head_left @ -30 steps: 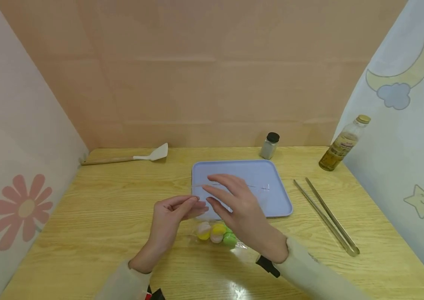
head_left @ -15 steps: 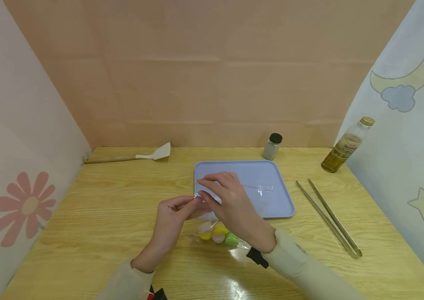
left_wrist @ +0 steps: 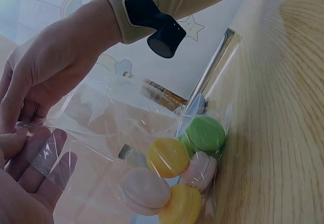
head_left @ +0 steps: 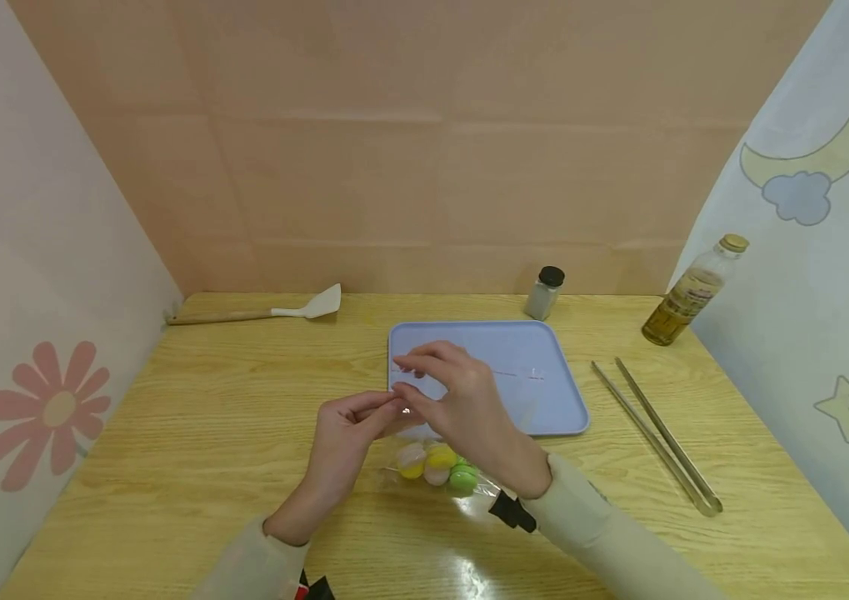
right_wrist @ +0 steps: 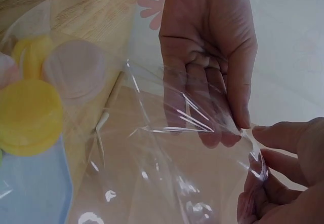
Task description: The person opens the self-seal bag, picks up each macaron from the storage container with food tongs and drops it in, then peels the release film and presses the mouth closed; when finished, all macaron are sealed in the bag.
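Note:
A clear plastic bag (right_wrist: 167, 168) stands with its top edge raised off the table. Several macarons lie low inside it: green (left_wrist: 205, 133), yellow (left_wrist: 168, 157) and pale pinkish ones (left_wrist: 147, 188). My left hand (head_left: 342, 437) pinches the bag's rim between thumb and index finger, the other fingers stretched out behind the film. Close against it, my right hand (head_left: 469, 408) has its thumb and curled fingers on the same rim, pinching the film in the right wrist view. The exact fingertip contact is partly hidden in the head view.
Behind the hands lies a light-blue tray (head_left: 514, 337). Metal tongs (head_left: 656, 442) rest at the right, with an oil bottle (head_left: 686, 292) beyond. A black-capped jar (head_left: 542, 297) stands behind the tray. A white spatula with a wooden handle (head_left: 229, 317) lies at the back left.
My right hand has moved left and in to the left hand, its spread fingers drawing together at the bag's rim. The left hand keeps its pinch. The head view has shifted slightly.

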`<state>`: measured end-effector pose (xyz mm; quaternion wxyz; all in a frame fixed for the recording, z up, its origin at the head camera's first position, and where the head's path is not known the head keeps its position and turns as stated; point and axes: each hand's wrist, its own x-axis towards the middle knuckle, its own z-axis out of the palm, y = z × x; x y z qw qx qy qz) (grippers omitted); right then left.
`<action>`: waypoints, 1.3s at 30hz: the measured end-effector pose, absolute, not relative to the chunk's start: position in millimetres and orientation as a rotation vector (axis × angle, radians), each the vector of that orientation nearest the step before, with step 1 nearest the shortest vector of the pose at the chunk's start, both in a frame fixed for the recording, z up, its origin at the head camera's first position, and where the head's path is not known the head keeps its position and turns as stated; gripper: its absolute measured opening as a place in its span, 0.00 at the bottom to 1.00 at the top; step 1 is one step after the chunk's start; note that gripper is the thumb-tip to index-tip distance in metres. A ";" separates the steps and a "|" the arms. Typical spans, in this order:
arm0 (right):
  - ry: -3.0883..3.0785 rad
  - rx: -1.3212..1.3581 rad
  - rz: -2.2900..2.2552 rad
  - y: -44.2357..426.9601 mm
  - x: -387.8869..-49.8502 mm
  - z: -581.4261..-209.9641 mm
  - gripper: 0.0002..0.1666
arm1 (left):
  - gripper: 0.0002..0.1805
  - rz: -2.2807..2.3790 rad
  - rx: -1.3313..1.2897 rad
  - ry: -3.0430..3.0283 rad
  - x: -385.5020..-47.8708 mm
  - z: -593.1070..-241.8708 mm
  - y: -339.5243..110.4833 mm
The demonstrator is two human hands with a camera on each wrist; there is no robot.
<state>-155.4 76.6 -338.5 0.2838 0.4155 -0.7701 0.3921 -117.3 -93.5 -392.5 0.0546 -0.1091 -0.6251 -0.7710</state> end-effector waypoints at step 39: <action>-2.063 1.154 1.066 78.9 -160.4 -346.5 0.08 | 0.10 -2.289 -0.309 -1.942 -115.7 -392.8 -92.4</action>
